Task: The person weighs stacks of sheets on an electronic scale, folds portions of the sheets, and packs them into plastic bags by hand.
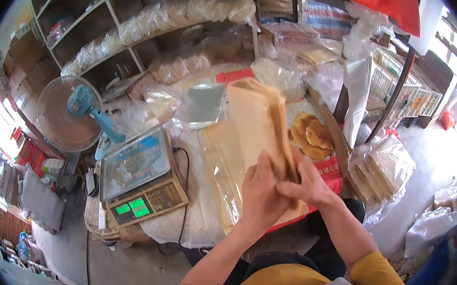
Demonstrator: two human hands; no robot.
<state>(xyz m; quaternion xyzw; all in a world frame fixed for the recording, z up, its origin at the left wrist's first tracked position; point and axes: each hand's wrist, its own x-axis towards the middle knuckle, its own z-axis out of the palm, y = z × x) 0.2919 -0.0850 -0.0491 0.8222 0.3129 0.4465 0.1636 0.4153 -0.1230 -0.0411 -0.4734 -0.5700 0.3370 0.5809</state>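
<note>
Upright above the table, a thick bundle of thin tan sheets [255, 119] is gripped low down by both hands. My left hand [265, 191] presses on its near face and left side. My right hand [310, 184] clasps the lower right edge, its thumb reaching across towards my left hand. The upper right edge of the bundle is blurred. Beneath it, more flat tan sheets [218, 143] lie on the table, partly covered by glossy clear plastic [227, 188]. To the right lies a red printed sheet [332, 175] with what looks like a picture of browned flatbreads [311, 136].
A digital scale [135, 165] with a lit green display and trailing black cable [185, 163] stands left. Behind are a blue fan [82, 103], clear plastic bags [280, 76] and loaded shelves [182, 18]. Bagged tan sheets [375, 171] sit right of the table; white crates [401, 78] stand beyond.
</note>
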